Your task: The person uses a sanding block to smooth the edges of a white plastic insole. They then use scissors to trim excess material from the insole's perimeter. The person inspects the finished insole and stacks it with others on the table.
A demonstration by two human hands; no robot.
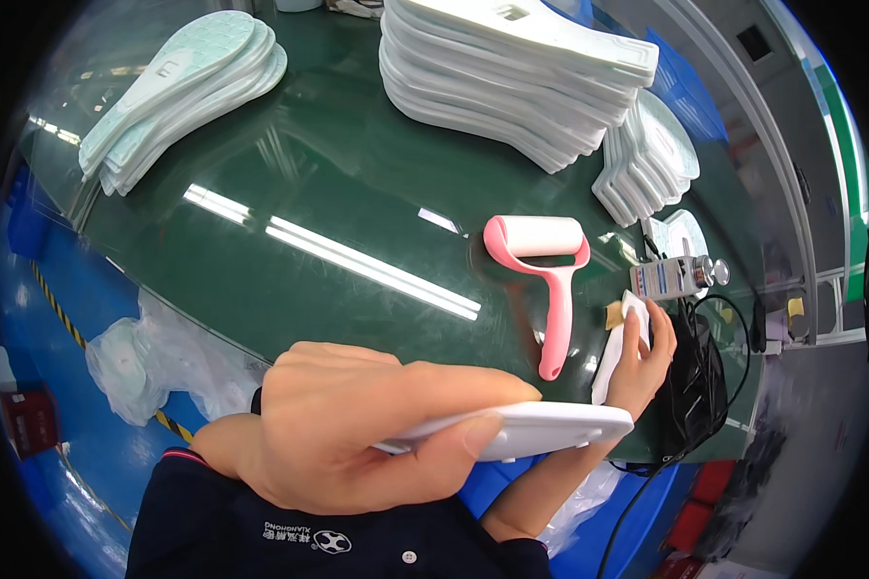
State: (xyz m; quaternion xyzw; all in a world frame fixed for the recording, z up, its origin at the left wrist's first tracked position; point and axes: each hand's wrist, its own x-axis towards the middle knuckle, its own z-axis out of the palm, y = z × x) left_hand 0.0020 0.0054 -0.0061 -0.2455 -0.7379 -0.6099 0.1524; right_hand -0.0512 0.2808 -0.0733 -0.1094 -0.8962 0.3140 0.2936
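Observation:
Close to the camera, my left hand [348,425] pinches a white plastic panel [560,422] between thumb and fingers. The panel is seen nearly edge-on, with small pegs on its underside; my hand hides its other end. My right hand [642,362] reaches over the right side of the green table, its fingers closed on a white cloth [605,372]. A small tan block [614,315] lies beside the cloth. Just beyond my right fingertips is a labelled bottle [668,278] with a metal top. Left of that hand lies a lint roller [558,314] with a pink handle and white roll.
A tall stack of white paddle-shaped panels [512,87] stands at the back of the green table [357,212]. Smaller stacks of panels [188,92] and panels [652,159] flank it. A black bag [695,386] with cables is at the right edge. Clear plastic bags [164,362] hang at lower left.

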